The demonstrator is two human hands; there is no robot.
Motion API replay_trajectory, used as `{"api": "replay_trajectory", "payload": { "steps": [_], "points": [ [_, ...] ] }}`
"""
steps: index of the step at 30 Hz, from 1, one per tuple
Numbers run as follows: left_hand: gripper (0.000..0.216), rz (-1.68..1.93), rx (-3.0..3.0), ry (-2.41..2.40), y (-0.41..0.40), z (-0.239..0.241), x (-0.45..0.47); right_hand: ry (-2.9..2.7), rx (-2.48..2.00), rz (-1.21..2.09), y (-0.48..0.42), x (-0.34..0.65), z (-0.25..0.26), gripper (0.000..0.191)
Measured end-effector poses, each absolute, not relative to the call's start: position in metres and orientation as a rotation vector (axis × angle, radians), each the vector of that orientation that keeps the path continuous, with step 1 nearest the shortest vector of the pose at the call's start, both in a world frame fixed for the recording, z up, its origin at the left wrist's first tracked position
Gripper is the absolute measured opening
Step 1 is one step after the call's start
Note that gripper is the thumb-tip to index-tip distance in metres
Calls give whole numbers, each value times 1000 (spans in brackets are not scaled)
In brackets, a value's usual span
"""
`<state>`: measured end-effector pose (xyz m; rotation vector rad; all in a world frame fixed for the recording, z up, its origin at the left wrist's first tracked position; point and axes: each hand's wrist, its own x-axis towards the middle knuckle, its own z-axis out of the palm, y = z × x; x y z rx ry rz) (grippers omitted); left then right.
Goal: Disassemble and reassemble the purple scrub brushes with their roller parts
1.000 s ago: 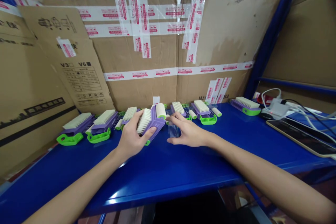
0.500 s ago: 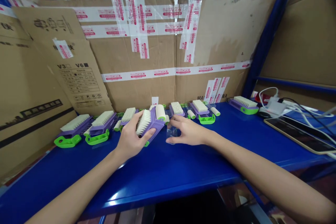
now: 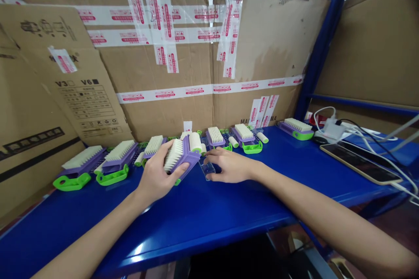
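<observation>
My left hand (image 3: 156, 177) is wrapped round a purple brush (image 3: 179, 156) with white bristles, a white roller and a green base, holding it tilted just above the blue shelf (image 3: 209, 209). My right hand (image 3: 229, 165) rests on the shelf just right of it, fingers pinching a small clear plastic piece (image 3: 207, 168). A row of like brushes lies behind: two at the left (image 3: 115, 160), others at the middle (image 3: 215, 136) and right (image 3: 245, 136).
Taped cardboard boxes (image 3: 183, 65) wall the back and left. One more brush (image 3: 294, 126) lies at the far right. A phone (image 3: 360, 165), a white charger (image 3: 331, 130) and cables sit on the right end. A blue rack post (image 3: 322, 43) rises there.
The view has shifted so everything sits further left in the frame. My right hand has drawn the clear plastic piece slightly toward me; my left hand still holds the brush.
</observation>
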<state>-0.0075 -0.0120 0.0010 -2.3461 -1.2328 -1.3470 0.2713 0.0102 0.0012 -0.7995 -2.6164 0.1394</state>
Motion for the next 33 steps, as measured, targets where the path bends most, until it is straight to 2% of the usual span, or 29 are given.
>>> {"api": "replay_trajectory", "payload": {
  "steps": [6,12,22,33],
  "points": [
    [59,-1329,-2339,-1193,-10,-1,-9,-2569,-847,83,11,269,-1,56],
    [59,-1298,-2320,-1176,-9,-4,-11,-2589,-819,66,11,268,-2,29],
    [58,-1296,-2312,-1143,-8,-1,-10,-2645,-896,-52,17,273,-1,31],
    [60,-1293,-2315,-1180,-8,-4,-11,-2640,-899,-129,21,275,2,24]
  ]
}}
